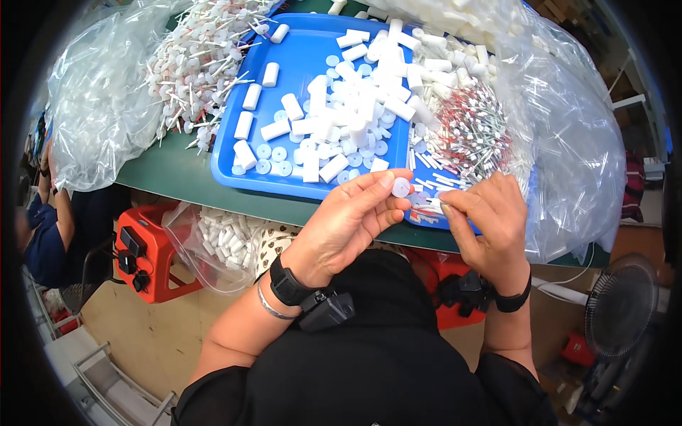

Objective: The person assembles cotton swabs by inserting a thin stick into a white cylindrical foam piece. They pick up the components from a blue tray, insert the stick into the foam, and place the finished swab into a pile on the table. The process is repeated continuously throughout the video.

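Both forearms rise from the near edge and angle toward each other. The left hand (348, 216) lies palm up, tilted to the right, its fingers (369, 186) stretched together and the thumb pressed against the fingertips at the far right end. A dark band and a thin bangle circle the left wrist. The right hand (486, 220) shows its back, knuckles bent, fingers (455, 202) curled and pinched leftward toward the left fingertips, just beside them. A dark strap rings the right wrist.
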Tool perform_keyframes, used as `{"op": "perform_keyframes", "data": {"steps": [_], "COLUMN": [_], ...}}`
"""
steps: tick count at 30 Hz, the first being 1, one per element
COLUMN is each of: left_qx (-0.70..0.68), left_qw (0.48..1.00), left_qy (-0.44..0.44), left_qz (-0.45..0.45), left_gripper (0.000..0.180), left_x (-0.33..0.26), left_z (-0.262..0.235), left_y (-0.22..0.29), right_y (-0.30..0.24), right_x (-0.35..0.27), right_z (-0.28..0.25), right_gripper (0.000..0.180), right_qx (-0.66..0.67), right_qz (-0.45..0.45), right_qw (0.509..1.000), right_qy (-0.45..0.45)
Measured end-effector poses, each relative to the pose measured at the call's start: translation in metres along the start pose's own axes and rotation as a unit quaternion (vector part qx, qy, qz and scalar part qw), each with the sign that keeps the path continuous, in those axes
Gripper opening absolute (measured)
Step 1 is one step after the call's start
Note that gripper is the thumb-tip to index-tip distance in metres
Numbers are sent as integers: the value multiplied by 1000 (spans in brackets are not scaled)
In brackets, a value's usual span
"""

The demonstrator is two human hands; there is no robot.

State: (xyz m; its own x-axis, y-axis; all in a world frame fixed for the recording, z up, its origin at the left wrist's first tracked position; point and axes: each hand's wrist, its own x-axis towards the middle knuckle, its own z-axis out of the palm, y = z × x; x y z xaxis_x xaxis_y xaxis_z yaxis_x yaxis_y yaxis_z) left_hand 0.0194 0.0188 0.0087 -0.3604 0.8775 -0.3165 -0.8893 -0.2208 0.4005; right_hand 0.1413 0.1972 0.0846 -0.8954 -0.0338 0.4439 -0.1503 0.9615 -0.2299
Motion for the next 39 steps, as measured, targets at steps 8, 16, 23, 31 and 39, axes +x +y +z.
{"op": "perform_keyframes", "data": {"steps": [8, 16, 23, 31, 39], "left_qx": [-19, 0, 69, 30, 26], "left_qw": [1000, 1000, 998, 999, 1000], "left_qy": [-16, -6, 2, -22, 12], "left_qz": [-1, 4, 5, -14, -3], "left_gripper": [36, 35, 34, 35, 38], "left_x": [0, -2, -5, -2, 1], "left_z": [-1, 0, 11, 3, 7], "left_y": [-1, -1, -8, -24, -27], "right_y": [3, 3, -8, -17, -27], "right_x": [-7, -11, -7, -19, -19], "right_z": [6, 12, 13, 34, 37], "right_gripper": [9, 7, 10, 6, 12], "right_qx": [105, 88, 48, 433, 155], "right_qz": [49, 89, 15, 358, 224], "right_qw": [993, 992, 999, 827, 962], "right_qy": [-5, 5, 18, -11, -5]}}
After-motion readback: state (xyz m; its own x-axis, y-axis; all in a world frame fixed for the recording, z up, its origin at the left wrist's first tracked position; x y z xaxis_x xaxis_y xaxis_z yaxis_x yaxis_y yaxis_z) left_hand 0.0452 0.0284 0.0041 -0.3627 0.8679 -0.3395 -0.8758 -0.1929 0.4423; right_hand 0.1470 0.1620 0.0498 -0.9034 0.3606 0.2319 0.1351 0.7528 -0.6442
